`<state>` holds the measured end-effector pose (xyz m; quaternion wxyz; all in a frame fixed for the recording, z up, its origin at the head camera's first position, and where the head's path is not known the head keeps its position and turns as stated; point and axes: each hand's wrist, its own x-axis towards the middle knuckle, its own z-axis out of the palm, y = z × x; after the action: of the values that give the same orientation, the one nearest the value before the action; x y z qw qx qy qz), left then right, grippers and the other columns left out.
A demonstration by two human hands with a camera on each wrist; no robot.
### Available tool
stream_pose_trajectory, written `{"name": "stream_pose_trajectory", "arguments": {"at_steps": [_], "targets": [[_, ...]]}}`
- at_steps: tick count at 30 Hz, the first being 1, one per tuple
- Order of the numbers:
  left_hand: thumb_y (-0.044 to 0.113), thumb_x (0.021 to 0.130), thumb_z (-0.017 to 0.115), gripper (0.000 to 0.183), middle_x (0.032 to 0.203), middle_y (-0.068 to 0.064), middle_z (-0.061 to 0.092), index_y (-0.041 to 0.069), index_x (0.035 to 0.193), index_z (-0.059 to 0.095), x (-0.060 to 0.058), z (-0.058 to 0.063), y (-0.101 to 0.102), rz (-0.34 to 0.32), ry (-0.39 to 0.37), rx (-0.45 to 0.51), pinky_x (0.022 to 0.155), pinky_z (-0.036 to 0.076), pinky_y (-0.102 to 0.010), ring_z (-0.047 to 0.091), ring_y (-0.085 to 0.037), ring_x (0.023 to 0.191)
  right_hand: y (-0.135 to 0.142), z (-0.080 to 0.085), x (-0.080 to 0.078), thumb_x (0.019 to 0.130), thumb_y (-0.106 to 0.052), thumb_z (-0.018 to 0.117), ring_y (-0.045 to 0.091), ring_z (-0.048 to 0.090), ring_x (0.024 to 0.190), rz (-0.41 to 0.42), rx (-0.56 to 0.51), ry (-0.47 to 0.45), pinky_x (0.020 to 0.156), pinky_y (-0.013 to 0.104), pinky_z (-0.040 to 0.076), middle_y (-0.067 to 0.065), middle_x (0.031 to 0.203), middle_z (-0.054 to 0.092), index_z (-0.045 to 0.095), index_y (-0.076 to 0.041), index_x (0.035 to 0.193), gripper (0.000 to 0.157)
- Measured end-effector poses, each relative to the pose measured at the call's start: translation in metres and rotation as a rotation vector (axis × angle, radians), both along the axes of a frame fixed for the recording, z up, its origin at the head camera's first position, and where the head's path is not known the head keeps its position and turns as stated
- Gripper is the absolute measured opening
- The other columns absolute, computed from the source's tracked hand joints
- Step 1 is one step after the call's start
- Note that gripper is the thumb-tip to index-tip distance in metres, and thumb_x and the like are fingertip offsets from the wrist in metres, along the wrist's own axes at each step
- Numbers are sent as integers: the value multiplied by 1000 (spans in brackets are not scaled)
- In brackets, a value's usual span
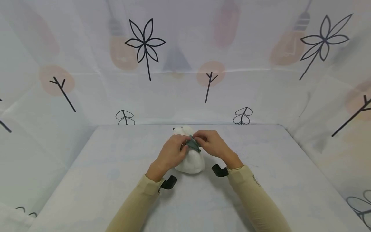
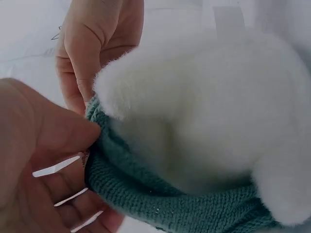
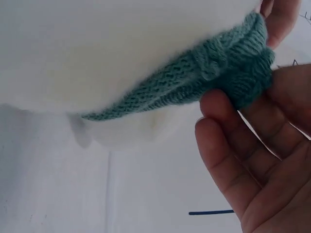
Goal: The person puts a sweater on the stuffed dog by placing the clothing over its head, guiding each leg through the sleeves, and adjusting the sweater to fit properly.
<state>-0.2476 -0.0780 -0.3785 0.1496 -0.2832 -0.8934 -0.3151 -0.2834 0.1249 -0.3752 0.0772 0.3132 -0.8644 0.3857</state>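
Observation:
A white plush animal (image 1: 189, 162) with a dark nose is on the table, its head toward the far side. Around its body runs a green knitted garment (image 1: 193, 145), seen in the left wrist view as a folded ribbed band (image 2: 160, 204) against white fur. My left hand (image 1: 173, 151) pinches the garment's edge between thumb and fingers. From the other side, my right hand (image 1: 214, 144) grips a bunched end of the same knit (image 3: 233, 68), fingertips curled under it. Both hands are close together, just below the plush's head.
The plush rests on a white table (image 1: 116, 167) with its far edge against a white patterned cloth (image 1: 179, 96). Cloth also hangs along the left and right sides. A black wrist-worn piece (image 1: 169, 182) projects from each sleeve cuff.

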Motion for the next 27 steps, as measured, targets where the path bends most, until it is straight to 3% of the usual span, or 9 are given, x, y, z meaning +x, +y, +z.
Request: {"name": "stream_pose_trajectory", "arguments": {"at_steps": [3,11,19,27], "targets": [[9,92,59,30,92,-1,61,7,121,63,1,1,1,-6,-55,-20,71,46,-30,53,-14,81,3,3,0,94,-14,59,10,60,75,3,32,-46,69,32,51,-5,90,67,71,-14,104,16],[12,91,65,24,81,3,60,7,115,65,0,-2,3,-31,-109,107,62,47,-23,54,-8,68,7,8,0,90,-15,65,11,60,84,57,74,-137,74,33,50,-3,98,67,71,-13,107,18],[2,83,72,20,91,-4,59,7,101,65,1,-4,5,14,-81,146,61,48,-23,55,-10,71,-3,0,2,87,-11,65,9,57,73,87,80,-63,63,28,48,-7,86,64,70,-16,102,17],[7,85,72,14,87,-1,61,10,95,62,1,-3,6,55,-89,100,61,47,-23,55,-11,71,-10,-5,5,88,-6,65,9,54,64,78,28,-10,56,27,47,-4,79,63,70,-11,91,8]]}}
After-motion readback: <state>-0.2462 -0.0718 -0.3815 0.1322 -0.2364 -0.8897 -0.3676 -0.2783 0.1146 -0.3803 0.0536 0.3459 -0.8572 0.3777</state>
